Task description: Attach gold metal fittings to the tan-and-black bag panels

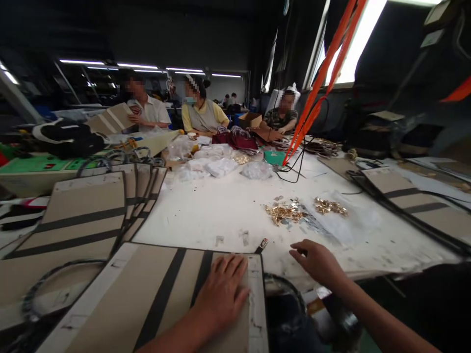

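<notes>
A beige bag panel (162,289) with two dark stripes, dark edging and a pale strip at each end lies at the front edge of the table. My left hand (224,289) rests flat on it near its right end, fingers stretched out. A small gold metal clasp (262,244) on a dark tab sticks out from the panel's far right corner. To the right of that clasp, my right hand (314,260) hovers over the table edge, fingers bent, with a small gap between thumb and forefinger. I see nothing held in it. A dark cord handle (287,284) shows below the panel's right side.
Gold metal pieces (285,214) lie in a heap, with more on a clear plastic bag (349,220). Similar striped panels (84,206) are stacked left; others (408,191) lie right. Orange straps (312,98) hang over the white table (198,206). Several people sit across it.
</notes>
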`<state>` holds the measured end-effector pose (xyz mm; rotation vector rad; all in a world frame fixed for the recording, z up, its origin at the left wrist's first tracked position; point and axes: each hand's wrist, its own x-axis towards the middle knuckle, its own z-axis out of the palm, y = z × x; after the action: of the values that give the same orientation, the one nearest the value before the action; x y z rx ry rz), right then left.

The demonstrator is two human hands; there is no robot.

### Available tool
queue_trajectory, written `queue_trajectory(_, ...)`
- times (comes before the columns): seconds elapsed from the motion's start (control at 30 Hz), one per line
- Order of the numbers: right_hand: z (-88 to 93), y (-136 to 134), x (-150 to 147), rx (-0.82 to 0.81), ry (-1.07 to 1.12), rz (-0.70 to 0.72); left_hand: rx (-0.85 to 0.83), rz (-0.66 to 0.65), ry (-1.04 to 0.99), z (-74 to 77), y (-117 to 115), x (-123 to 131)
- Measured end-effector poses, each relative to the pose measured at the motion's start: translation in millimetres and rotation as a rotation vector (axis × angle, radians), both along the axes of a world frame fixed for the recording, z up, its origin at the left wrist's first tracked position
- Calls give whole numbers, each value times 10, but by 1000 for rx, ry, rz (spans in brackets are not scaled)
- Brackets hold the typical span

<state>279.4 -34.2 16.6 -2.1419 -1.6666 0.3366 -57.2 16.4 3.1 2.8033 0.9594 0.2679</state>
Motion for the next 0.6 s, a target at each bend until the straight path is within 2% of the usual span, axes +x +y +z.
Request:
queue_trajectory(0.1, -22, 157, 424, -88, -59, -168, 0, 4, 1, -29, 15, -5)
queue_trajectory(0.2, -50, 331, 633, -128, -101, -253, -14, 2, 3, -12, 14, -16)
queue_trajectory(0.33, -101, 473, 670, -179, -126, -284, -47, 20, -1, 48, -43, -6)
queue_trajectory(0.53, -58, 437, 847, -208, -99, -279, -103, 16, -68, 76, -34, 11)
queue_trajectory(0.6, -27, 559, 729, -147, -87, -291, -125, 34, -87, 106, -57, -12)
